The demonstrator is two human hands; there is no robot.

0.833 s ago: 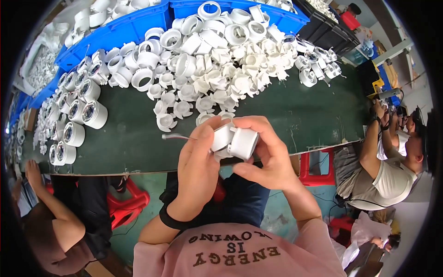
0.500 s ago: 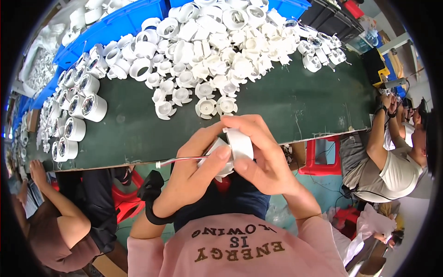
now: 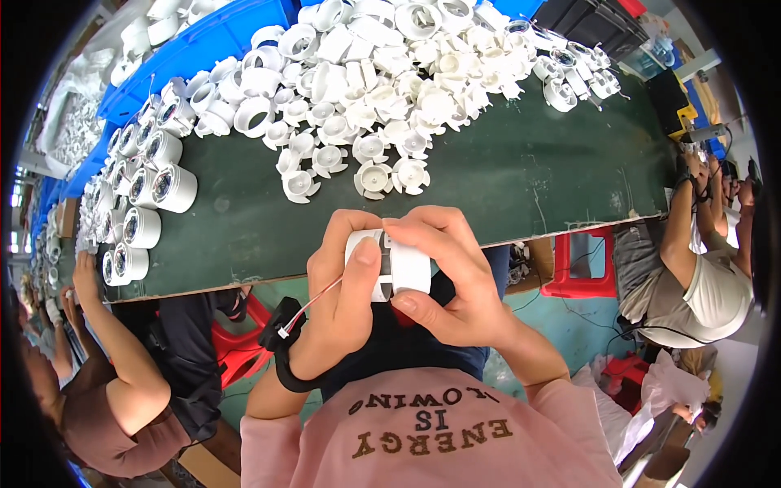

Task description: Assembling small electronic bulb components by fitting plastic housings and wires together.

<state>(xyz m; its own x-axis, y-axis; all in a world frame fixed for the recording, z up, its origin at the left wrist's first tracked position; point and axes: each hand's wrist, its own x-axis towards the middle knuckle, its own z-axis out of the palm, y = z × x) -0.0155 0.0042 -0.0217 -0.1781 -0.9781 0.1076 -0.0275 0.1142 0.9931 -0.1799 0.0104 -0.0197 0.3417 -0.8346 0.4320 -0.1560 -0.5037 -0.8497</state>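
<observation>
Just off the near edge of the table, both my hands grip a white cylindrical housing. My left hand is closed round its left piece, with the thumb laid along it. My right hand pinches a smooth white ring on the right, fingers on top and thumb below. A narrow gap with a grey interior shows between the two pieces. From the left side a thin red and white cable trails past my left hand, ending in a small white connector by my wrist.
White rings and finned cups are heaped at the far middle of the green table. Assembled cylinders with dark lenses stand at the left, lens assemblies far right. Behind are blue bins. People work on both sides.
The two white pieces have come closer together and lie more level. The cable has swung down towards my left wrist. The view has shifted slightly.
</observation>
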